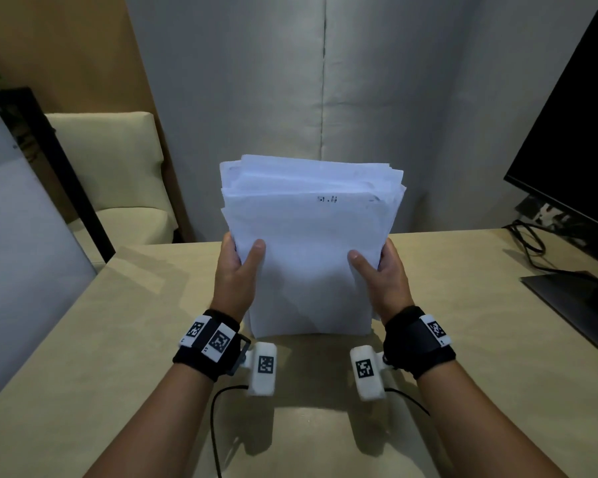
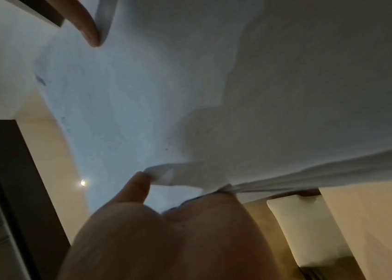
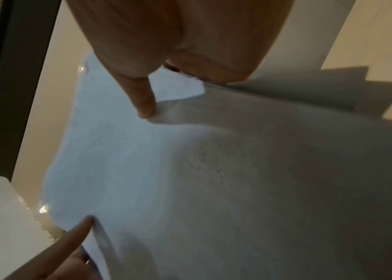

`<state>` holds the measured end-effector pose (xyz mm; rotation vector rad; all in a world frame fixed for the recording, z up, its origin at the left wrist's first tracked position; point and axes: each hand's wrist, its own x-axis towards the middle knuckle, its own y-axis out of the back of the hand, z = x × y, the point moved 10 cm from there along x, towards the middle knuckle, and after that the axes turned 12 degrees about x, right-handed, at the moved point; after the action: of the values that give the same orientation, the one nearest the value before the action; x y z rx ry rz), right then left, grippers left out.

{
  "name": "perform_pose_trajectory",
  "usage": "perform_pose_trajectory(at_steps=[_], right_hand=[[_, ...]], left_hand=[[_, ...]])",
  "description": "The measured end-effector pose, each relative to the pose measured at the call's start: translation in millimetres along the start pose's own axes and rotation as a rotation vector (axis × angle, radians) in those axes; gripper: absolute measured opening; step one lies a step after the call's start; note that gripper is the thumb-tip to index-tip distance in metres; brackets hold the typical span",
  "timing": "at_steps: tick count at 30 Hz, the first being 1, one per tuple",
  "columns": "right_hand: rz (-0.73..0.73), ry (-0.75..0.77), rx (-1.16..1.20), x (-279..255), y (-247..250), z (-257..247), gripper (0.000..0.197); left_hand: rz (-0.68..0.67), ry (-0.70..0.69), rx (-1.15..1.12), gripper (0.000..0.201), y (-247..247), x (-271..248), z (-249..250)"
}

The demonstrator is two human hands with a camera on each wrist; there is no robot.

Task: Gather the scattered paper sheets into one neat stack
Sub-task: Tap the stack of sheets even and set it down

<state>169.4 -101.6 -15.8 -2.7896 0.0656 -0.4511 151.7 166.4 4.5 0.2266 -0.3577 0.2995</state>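
A thick bundle of white paper sheets (image 1: 311, 250) stands upright on its lower edge on the beige table (image 1: 463, 339). Its top edges are uneven, fanned at several heights. My left hand (image 1: 237, 267) grips the bundle's left side, thumb on the near face. My right hand (image 1: 380, 270) grips the right side the same way. In the left wrist view the paper sheets (image 2: 190, 85) fill the frame, with a thumb against a bent corner. In the right wrist view the paper sheets (image 3: 214, 180) bulge, and several corners fan out at the upper right.
A black monitor (image 1: 573, 139) with its stand and cables occupies the table's right side. A cream chair (image 1: 118, 174) stands behind the table's far left corner. A dark-framed panel (image 1: 32, 201) leans at the left. A grey wall is behind.
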Motion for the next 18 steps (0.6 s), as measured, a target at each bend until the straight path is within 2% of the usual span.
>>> perform_pose_trajectory(at_steps=[4,9,11,18], right_hand=[[0.006,0.057,-0.030,-0.7,1.5,-8.0,0.037],[-0.003,-0.043,-0.049,-4.7,10.1,8.8,0.043],[-0.022,-0.053,-0.066,-5.8,7.6,14.0,0.048],[-0.003,0.018,-0.060,-8.0,-2.9,2.6,0.045]], left_hand=[[0.019,-0.023,-0.014,0.028,3.7,1.6,4.7],[-0.056,0.025,0.004,0.056,0.6,-5.0,-10.1],[-0.079,0.036,-0.002,0.062,-4.0,-6.4,-12.2],[-0.080,0.051,-0.037,0.051,-10.6,-8.0,-7.0]])
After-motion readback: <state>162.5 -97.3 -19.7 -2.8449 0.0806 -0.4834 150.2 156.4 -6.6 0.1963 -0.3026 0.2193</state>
